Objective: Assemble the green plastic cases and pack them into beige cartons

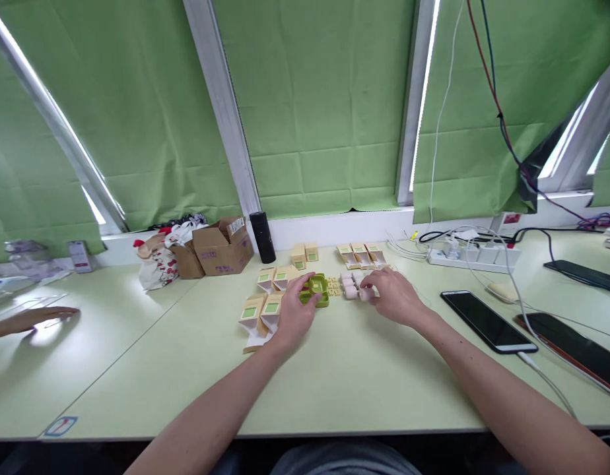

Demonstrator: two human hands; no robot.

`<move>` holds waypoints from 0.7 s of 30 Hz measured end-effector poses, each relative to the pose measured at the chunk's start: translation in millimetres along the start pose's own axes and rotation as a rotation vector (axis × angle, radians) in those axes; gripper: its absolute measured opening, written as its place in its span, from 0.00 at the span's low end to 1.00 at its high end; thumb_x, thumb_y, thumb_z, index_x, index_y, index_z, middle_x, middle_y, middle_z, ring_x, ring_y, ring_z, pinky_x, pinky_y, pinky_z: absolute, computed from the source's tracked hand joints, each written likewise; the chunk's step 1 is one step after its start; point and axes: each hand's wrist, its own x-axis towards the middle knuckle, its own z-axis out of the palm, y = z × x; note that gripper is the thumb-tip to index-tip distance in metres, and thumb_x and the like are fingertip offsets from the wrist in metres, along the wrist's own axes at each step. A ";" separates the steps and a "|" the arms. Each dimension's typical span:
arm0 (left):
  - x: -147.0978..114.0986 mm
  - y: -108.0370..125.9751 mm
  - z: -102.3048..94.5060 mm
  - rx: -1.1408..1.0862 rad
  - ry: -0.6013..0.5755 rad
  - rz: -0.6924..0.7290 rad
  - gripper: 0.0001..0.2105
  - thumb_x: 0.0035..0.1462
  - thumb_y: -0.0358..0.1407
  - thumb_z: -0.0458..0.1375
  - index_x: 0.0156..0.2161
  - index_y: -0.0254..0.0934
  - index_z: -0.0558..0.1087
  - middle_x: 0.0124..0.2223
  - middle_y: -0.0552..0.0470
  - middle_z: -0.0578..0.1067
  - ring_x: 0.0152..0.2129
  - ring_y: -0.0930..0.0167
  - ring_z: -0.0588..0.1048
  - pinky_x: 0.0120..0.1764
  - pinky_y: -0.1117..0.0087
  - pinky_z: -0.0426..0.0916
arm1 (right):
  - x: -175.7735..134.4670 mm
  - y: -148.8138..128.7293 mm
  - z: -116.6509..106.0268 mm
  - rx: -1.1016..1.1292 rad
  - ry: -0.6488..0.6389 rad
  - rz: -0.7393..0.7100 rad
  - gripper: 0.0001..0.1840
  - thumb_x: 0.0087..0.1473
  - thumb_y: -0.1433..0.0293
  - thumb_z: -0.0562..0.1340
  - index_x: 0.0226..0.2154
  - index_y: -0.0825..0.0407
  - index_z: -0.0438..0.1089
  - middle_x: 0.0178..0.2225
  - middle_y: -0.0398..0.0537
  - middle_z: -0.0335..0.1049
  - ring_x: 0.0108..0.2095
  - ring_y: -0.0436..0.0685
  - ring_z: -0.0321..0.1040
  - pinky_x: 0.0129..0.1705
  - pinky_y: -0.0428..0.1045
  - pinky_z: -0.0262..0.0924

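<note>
My left hand (296,315) grips a small olive-green open case (319,285) between thumb and fingers, near the middle of the table. Just right of the case lie several tiny yellow square pieces (333,286) in rows. Beyond them are several pale pink rounded blocks (350,291) in a cluster. The fingertips of my right hand (393,297) are closed on the pink block at the cluster's near right corner, which my fingers partly cover. Folded cream cartons (253,313) with green squares stand left of my left hand. More cartons (360,256) sit behind the pink blocks.
A cardboard box (223,247) and a black bottle (262,237) stand at the back. On the right lie a phone (488,321), a second dark device (572,346), cables and a white power strip (476,256). Another person's hand (42,316) rests at the far left.
</note>
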 end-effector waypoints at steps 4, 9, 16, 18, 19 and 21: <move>-0.2 -0.8 0.6 0.002 -0.003 -0.001 0.22 0.61 0.33 0.65 0.60 0.45 0.77 0.58 0.46 0.77 0.47 0.65 0.78 0.54 0.60 0.75 | -2.3 0.2 5.1 -0.077 -0.018 -0.027 0.18 0.52 0.82 0.65 0.40 0.47 0.81 0.43 0.51 0.82 0.47 0.65 0.71 0.42 0.54 0.54; -0.8 0.4 1.1 0.002 0.000 -0.003 0.22 0.61 0.33 0.65 0.60 0.46 0.78 0.59 0.46 0.76 0.47 0.65 0.78 0.54 0.60 0.76 | -2.9 1.4 9.8 -0.124 -0.054 -0.041 0.17 0.53 0.82 0.64 0.41 0.49 0.81 0.43 0.52 0.82 0.46 0.65 0.72 0.43 0.54 0.53; -0.5 -0.3 1.7 -0.004 0.012 0.014 0.22 0.60 0.32 0.65 0.60 0.45 0.78 0.58 0.46 0.77 0.47 0.64 0.79 0.54 0.59 0.76 | -1.1 3.6 12.9 -0.129 -0.084 -0.019 0.18 0.50 0.84 0.64 0.40 0.50 0.78 0.41 0.51 0.82 0.45 0.64 0.72 0.42 0.53 0.50; -0.2 -0.7 1.7 0.002 0.013 0.012 0.22 0.60 0.32 0.65 0.59 0.45 0.78 0.57 0.46 0.77 0.47 0.64 0.79 0.54 0.59 0.76 | -0.6 4.1 13.5 -0.128 -0.081 -0.003 0.17 0.50 0.83 0.64 0.39 0.50 0.78 0.39 0.50 0.82 0.44 0.64 0.72 0.42 0.53 0.50; -0.1 -0.7 1.6 0.005 0.013 0.011 0.22 0.60 0.32 0.65 0.59 0.45 0.78 0.57 0.46 0.77 0.47 0.64 0.79 0.54 0.59 0.76 | -0.5 4.2 13.6 -0.128 -0.080 0.004 0.16 0.50 0.83 0.64 0.39 0.50 0.78 0.38 0.50 0.82 0.45 0.64 0.72 0.42 0.53 0.50; 0.0 -0.1 1.4 0.010 0.013 0.008 0.22 0.59 0.32 0.65 0.59 0.45 0.78 0.57 0.46 0.77 0.46 0.65 0.79 0.54 0.59 0.76 | -0.7 4.1 13.2 -0.130 -0.073 0.009 0.16 0.51 0.83 0.64 0.39 0.50 0.78 0.39 0.51 0.82 0.46 0.64 0.72 0.43 0.54 0.51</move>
